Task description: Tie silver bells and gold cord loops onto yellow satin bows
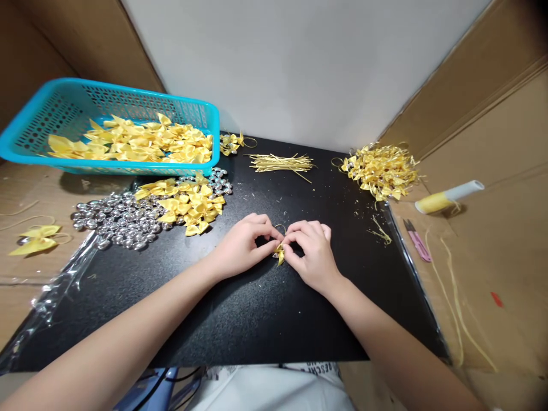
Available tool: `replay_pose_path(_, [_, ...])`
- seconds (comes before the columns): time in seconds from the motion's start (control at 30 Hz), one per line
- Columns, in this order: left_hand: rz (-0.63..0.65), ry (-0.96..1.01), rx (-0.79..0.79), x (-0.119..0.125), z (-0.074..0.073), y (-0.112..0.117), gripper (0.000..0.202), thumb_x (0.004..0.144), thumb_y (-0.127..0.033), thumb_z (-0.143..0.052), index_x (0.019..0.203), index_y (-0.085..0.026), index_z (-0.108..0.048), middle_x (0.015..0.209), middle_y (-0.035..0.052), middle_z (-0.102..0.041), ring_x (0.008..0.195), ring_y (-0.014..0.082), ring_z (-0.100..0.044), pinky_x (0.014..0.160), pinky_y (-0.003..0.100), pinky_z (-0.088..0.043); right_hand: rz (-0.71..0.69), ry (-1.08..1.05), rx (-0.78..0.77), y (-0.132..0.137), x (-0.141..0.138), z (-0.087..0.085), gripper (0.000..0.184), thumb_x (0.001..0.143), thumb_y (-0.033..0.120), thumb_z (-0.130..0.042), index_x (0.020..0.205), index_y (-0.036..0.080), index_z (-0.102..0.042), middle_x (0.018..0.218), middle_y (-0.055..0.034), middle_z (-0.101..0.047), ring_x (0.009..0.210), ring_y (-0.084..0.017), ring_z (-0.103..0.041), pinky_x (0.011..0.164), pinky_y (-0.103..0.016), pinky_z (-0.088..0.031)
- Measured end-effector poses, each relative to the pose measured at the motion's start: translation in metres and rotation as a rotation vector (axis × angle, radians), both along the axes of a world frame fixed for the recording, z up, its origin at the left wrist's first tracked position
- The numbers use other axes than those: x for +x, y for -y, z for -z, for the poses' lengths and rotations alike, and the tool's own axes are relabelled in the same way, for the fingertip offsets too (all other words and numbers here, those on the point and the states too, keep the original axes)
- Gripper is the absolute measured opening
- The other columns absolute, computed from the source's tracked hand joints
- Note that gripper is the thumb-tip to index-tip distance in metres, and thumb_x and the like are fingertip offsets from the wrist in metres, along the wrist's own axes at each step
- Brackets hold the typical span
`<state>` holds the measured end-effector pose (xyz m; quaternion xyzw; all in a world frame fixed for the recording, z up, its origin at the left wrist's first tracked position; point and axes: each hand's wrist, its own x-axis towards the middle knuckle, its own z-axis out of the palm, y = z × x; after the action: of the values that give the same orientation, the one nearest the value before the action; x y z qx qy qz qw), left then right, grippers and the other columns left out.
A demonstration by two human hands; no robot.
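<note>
My left hand (252,242) and my right hand (309,249) meet at the middle of the black tabletop, fingertips almost touching. Between them is a small yellow ribbon bow (280,255), mostly covered by the fingers. A thin gold cord loop (280,226) rises above it, and a bit of silver shows at its left side. Thumb and index finger of each hand are pinched at the bow. Whether the left fingers grip the ribbon or the cord is hard to make out.
A blue basket (216,137) of yellow bows stands back left. Silver beads (124,220) and loose bows (192,202) lie before it. Cut gold cords (280,163) lie at the back, finished-looking bows (383,171) at right. Pink-handled snips (417,242) and a cord tube (449,197) lie beyond the right edge.
</note>
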<state>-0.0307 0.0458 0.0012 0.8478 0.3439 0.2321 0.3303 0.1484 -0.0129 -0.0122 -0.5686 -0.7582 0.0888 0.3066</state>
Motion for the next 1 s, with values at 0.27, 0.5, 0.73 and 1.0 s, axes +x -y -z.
replay_pose_path(0.27, [0.023,0.017,0.009,-0.0021,0.0059,-0.004,0.014,0.085,-0.032,-0.065,0.084,-0.022,-0.075,0.072,0.0003,-0.057,0.076,0.0165,-0.053,0.075,0.03,-0.042,-0.004,-0.049,-0.051,-0.0018,0.0028,0.0,0.011,0.087,0.022,-0.062,0.076,0.023,-0.062,0.093,0.0002,-0.068,0.091,-0.019,-0.056,0.086,-0.038,-0.032])
replay_pose_path(0.5, [0.021,0.009,0.031,-0.0012,0.005,-0.0036,0.015,0.085,-0.03,-0.064,0.077,-0.021,-0.073,0.07,0.0004,-0.058,0.073,0.0159,-0.052,0.074,0.029,-0.041,-0.007,-0.056,-0.065,-0.0015,0.0028,-0.0011,0.011,0.086,0.021,-0.062,0.075,0.023,-0.061,0.092,0.0003,-0.068,0.091,-0.019,-0.056,0.085,-0.038,-0.032])
replay_pose_path(0.73, [0.026,0.015,0.064,0.0002,0.0036,-0.0021,0.011,0.082,-0.025,-0.065,0.076,-0.02,-0.072,0.07,0.0002,-0.059,0.072,0.0153,-0.05,0.073,0.029,-0.04,-0.002,-0.064,-0.08,-0.0024,0.0025,-0.0018,0.012,0.086,0.02,-0.062,0.075,0.023,-0.061,0.092,0.0,-0.069,0.092,-0.02,-0.057,0.086,-0.039,-0.032])
replay_pose_path(1.0, [0.026,0.034,0.09,-0.0003,0.004,-0.0019,0.013,0.085,-0.026,-0.064,0.082,-0.02,-0.074,0.069,0.0005,-0.058,0.07,0.015,-0.051,0.071,0.029,-0.039,-0.012,-0.084,-0.083,-0.003,0.0028,-0.0012,0.011,0.086,0.02,-0.063,0.076,0.022,-0.062,0.092,0.0006,-0.068,0.091,-0.018,-0.056,0.086,-0.037,-0.031])
